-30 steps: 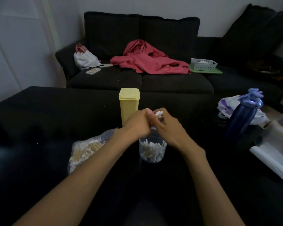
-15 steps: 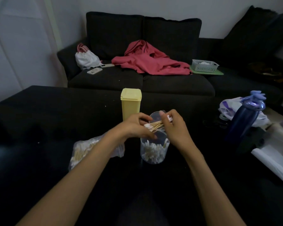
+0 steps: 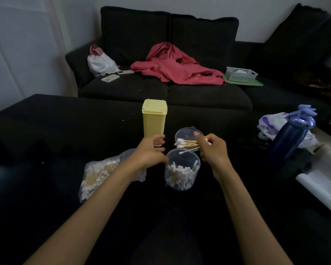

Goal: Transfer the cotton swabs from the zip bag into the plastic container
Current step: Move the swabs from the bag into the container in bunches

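The room is dim, with a dark sofa [image 3: 164,77] at the back and a black table [image 3: 46,131] in front of it. On the sofa lie a red cloth [image 3: 172,67], a white bag [image 3: 100,64], one phone [image 3: 110,78] and a small basket [image 3: 241,74] on a green mat [image 3: 256,83].

One clear tub [image 3: 182,172] stands in the middle of the table. It is open on top and has many swabs standing in it. Its round lid [image 3: 187,133] lies flat at 12 o'clock from the tub, just behind it. One yellow box [image 3: 154,119] stands upright at 11 o'clock from the tub, with its lid shut. One zip bag [image 3: 101,174] lies at 9 o'clock from the tub, full of swabs. The left arm crosses over part of the bag and hides that part.

The right hand [image 3: 212,150] pinches a small bunch of swabs [image 3: 187,144] above the tub. The white tips point to 9 o'clock. The bunch is too tight to count. The left hand [image 3: 151,152] is just beside the tub's rim, with fingers loosely bent and nothing in it. It hides the foot of the yellow box.

At 3 o'clock, well apart from the tub, stands one dark blue bottle [image 3: 289,138]. A plastic bag [image 3: 271,123] lies behind it, and white paper [image 3: 321,188] lies near the table edge.
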Demonstrator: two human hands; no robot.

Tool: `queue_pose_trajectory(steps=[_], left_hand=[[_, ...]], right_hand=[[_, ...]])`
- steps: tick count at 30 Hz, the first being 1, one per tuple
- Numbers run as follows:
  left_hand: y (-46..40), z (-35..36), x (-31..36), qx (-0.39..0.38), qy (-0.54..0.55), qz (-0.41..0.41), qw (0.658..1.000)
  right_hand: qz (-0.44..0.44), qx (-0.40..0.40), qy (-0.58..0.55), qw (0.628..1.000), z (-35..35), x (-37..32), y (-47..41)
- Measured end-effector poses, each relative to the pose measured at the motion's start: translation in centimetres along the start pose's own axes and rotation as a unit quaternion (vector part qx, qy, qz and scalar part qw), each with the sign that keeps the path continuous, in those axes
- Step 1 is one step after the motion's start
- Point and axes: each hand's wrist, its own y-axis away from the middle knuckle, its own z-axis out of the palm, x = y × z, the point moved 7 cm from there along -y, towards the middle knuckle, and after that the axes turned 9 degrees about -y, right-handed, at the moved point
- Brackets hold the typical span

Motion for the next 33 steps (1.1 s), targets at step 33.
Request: queue_pose_trajectory(steps=[33], left_hand=[[8.2, -0.2, -0.7, 0.271, -0.302, 0.308, 0.86]], right_hand=[[-0.493, 0.05, 0.385, 0.779, 3.7, -3.2, 8.2]])
